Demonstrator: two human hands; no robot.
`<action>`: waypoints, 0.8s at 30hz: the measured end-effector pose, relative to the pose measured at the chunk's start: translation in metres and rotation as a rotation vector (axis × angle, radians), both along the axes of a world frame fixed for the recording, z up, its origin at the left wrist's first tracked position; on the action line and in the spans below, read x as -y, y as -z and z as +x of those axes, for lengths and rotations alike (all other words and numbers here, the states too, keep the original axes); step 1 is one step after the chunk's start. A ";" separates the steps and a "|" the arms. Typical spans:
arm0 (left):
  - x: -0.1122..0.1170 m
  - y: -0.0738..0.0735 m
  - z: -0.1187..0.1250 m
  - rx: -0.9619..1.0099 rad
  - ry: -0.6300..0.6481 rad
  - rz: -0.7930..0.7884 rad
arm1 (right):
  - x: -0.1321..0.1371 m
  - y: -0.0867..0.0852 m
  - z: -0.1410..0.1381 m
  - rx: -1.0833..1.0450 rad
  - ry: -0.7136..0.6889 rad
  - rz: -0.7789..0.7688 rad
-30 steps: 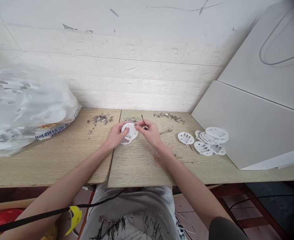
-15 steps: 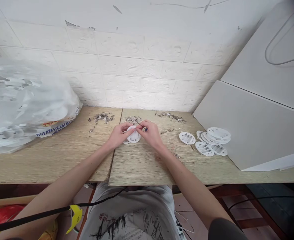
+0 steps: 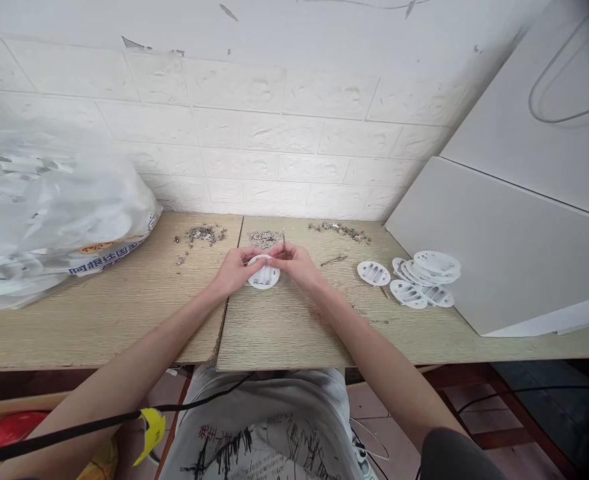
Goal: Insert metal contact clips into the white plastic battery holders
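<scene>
A round white plastic disc [image 3: 264,279] with slots and small metal pieces in it is tilted up between my two hands, just above the table. My left hand [image 3: 233,271] grips its left side, thumb on the front face. My right hand [image 3: 297,264] is closed, thumb and fingertips at the disc's upper right edge. A thin metal rod-like tool [image 3: 283,238] sticks up from the right fingers; its lower part is hidden by the hand. Behind the hands lies a pile of small metal pieces [image 3: 265,239]. Part of another white piece shows beneath the disc's left edge.
More metal pieces lie in heaps at left [image 3: 205,234] and right [image 3: 341,231]. A thin metal tool [image 3: 334,259] rests right of my hand. Several white discs [image 3: 437,263] are stacked near a grey-white panel [image 3: 504,247]. A bulging plastic bag [image 3: 59,220] stands at left.
My right hand has turned the thin tool from slanting across the disc to pointing upright, and its fingertips now press the disc's edge. The left hand keeps its hold.
</scene>
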State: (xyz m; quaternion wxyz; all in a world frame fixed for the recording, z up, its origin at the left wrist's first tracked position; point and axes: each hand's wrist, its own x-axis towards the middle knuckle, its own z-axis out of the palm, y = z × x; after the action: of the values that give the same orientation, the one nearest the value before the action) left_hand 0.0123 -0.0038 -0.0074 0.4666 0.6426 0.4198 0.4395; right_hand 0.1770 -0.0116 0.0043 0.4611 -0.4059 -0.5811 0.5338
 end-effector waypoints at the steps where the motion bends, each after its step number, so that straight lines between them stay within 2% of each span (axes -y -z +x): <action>1: 0.000 0.000 0.000 -0.007 0.005 0.001 | 0.000 0.000 0.000 -0.002 0.001 -0.003; 4: -0.001 0.001 -0.001 -0.006 0.001 0.004 | -0.002 0.001 -0.001 0.094 0.056 0.091; 9: -0.003 0.002 -0.002 0.064 -0.035 -0.034 | -0.004 -0.001 0.001 0.414 0.180 0.436; 12: -0.003 0.000 -0.001 0.063 -0.039 -0.054 | -0.005 -0.002 0.002 0.496 0.170 0.500; 18: -0.002 -0.001 -0.002 0.041 -0.012 -0.024 | -0.006 -0.002 0.003 0.488 0.120 0.463; 24: -0.001 -0.002 -0.002 0.011 -0.020 -0.002 | -0.006 0.004 0.001 0.188 0.068 0.197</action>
State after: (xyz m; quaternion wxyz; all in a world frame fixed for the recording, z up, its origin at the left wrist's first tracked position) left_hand 0.0103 -0.0030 -0.0057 0.4651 0.6356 0.4239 0.4473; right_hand 0.1780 -0.0055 0.0004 0.4598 -0.4265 -0.6573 0.4180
